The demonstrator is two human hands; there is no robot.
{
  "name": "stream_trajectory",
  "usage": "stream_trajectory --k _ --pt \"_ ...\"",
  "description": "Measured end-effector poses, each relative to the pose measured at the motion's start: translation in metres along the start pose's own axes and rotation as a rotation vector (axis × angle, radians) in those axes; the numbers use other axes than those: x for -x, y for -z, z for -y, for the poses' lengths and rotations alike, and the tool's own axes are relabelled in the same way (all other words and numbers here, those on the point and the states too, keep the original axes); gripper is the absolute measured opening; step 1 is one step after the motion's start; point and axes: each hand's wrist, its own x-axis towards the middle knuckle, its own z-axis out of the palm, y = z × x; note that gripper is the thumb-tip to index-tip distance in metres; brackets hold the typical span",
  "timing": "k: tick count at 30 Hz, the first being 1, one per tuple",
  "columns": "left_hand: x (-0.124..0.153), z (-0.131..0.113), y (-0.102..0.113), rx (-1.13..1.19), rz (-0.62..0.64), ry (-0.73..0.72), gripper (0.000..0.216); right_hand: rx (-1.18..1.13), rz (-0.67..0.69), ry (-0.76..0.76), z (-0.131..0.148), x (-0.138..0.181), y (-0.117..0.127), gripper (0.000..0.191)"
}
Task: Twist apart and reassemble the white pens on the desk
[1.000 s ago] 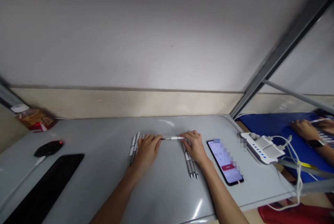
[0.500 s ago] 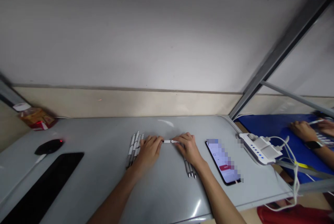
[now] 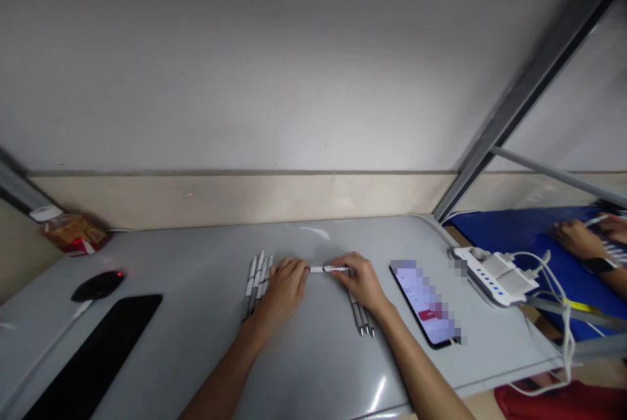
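Both of my hands pinch one white pen (image 3: 329,269), held level just above the grey table (image 3: 196,276). My left hand (image 3: 285,287) grips its left end with curled fingers. My right hand (image 3: 361,280) grips its right end the same way. A row of several white pens (image 3: 255,281) lies under and to the left of my left hand. Another small group of pens (image 3: 363,321) lies under my right wrist, tips pointing toward me.
A phone (image 3: 427,306) with a lit screen lies right of my right hand. A white power strip (image 3: 492,274) with cables sits at the table's right edge. A black mouse (image 3: 98,285), a dark keyboard (image 3: 93,355) and a bottle (image 3: 68,232) are at left. Another person's hands (image 3: 580,237) work over a blue surface at far right.
My hands have drawn closer together along the pen, so less of it shows between them; the dark tip seen earlier at its left end is now hidden.
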Motion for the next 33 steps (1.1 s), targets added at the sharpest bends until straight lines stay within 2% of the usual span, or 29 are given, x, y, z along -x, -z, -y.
stream_trajectory --k 5,9,15,19,21,25,28,33 --pt "0.000 -0.003 0.001 0.053 0.020 0.009 0.032 -0.090 0.002 -0.094 0.001 0.001 0.000 0.017" --pt "0.000 -0.003 0.002 0.065 -0.010 -0.022 0.031 -0.163 0.033 -0.172 0.003 0.001 -0.001 0.025" --pt "-0.001 -0.002 0.005 0.063 -0.050 -0.102 0.026 -0.175 0.114 -0.237 0.006 0.001 0.000 0.051" --pt "-0.002 -0.001 0.007 0.081 -0.074 -0.085 0.024 -0.222 0.095 -0.219 0.009 0.000 0.007 0.032" --pt "-0.002 0.000 0.008 0.085 -0.078 -0.069 0.023 -0.238 0.079 -0.192 0.010 0.000 0.011 0.036" --pt "-0.003 0.001 0.010 0.086 -0.078 -0.063 0.024 -0.227 0.110 -0.219 0.010 0.000 0.012 0.028" --pt "-0.002 0.001 0.010 0.088 -0.074 -0.074 0.024 -0.209 0.162 -0.268 0.008 0.001 0.011 0.044" --pt "-0.002 -0.001 0.010 0.094 -0.067 -0.068 0.026 -0.245 0.061 -0.212 0.008 0.001 0.013 0.034"
